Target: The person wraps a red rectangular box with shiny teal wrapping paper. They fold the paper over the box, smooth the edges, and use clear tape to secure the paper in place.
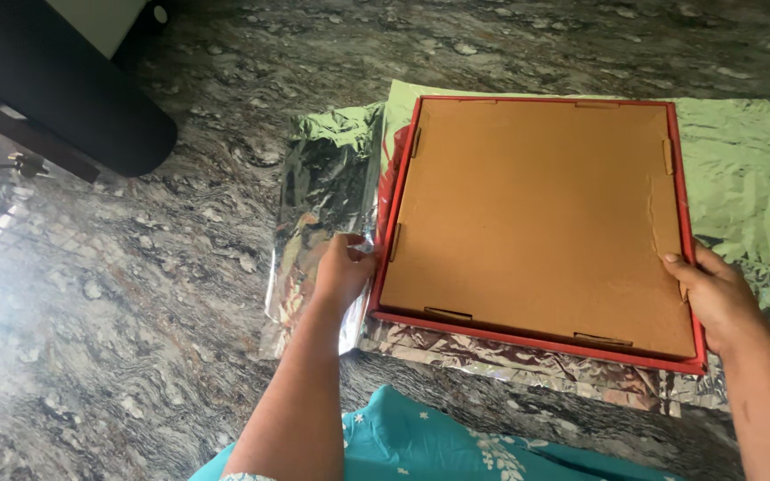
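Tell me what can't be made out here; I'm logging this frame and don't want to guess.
- Front of the red picture frame: head view, it lies face down, only the brown backing board shows.
- Silver wrapping sheet: its middle is under the frame, its right part cut off by the image edge.
- Left hand fingertips: curled over the frame's edge.
- Right hand: palm hidden.
- Dark object, top left: cut off.
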